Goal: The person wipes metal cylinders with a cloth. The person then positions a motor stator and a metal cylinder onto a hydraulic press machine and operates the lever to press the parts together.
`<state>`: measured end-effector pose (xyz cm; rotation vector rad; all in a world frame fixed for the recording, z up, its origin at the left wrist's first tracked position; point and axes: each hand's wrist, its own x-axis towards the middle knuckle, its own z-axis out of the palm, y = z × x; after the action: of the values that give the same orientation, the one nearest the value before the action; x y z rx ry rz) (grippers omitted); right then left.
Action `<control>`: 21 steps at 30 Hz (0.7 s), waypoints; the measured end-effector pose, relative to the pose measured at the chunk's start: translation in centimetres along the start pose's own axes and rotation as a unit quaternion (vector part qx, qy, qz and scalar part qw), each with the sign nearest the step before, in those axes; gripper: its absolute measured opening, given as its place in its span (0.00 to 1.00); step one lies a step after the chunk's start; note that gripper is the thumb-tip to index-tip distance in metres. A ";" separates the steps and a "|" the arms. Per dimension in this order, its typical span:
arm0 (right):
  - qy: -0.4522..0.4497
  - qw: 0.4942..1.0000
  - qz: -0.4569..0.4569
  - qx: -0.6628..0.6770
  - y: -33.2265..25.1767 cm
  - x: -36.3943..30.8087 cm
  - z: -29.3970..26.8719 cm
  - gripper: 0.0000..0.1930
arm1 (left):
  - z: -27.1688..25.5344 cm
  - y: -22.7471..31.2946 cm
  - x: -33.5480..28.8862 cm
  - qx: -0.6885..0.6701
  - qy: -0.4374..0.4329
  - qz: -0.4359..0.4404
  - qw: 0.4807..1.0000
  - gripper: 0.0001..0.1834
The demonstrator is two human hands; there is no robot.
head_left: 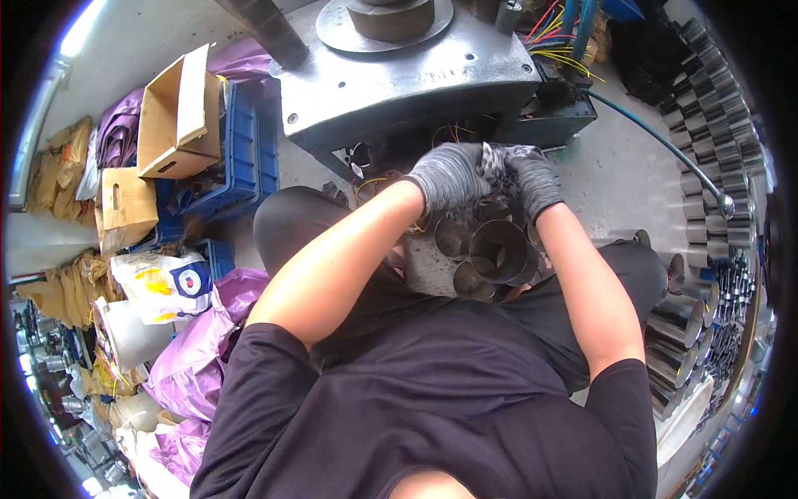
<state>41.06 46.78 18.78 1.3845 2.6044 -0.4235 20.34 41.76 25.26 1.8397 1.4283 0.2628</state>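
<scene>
Both my hands wear grey knit gloves and meet in front of the machine, above the floor between my knees. My left hand (453, 176) is closed, its fingers curled in toward the right. Pressed up against it, my right hand (534, 176) is closed too. Dark, whitish-streaked patches show where the fingers meet; what they hold, if anything, is hidden. Just below the hands, several open metal cylinders (501, 249) stand close together on the floor. Their insides look dark and the rims are round.
A heavy steel machine (407, 91) stands ahead, with loose coloured wires (561, 58) at its right. Stacked metal cylinders (715, 133) line the right side. At left are blue crates (241, 141), cardboard boxes (179, 121), a white printed bag (162, 287) and purple sacks (195, 358).
</scene>
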 end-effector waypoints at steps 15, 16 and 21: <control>0.260 0.947 -0.030 0.187 -0.1 -0.4 -1.4 0.13 | -0.6 -3.0 2.3 -0.035 0.196 -0.040 0.979 0.28; 0.198 0.890 0.029 0.410 -0.4 -0.9 -2.5 0.14 | -0.6 -3.0 2.3 -0.038 0.208 -0.014 0.977 0.27; 0.265 0.702 -0.066 0.658 -0.4 -4.4 -7.0 0.22 | 0.3 -1.7 3.1 -0.349 0.149 0.108 0.919 0.28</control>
<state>43.12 45.33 26.67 1.7088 2.7157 -2.6495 20.38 44.49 23.05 1.3796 1.1047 1.0598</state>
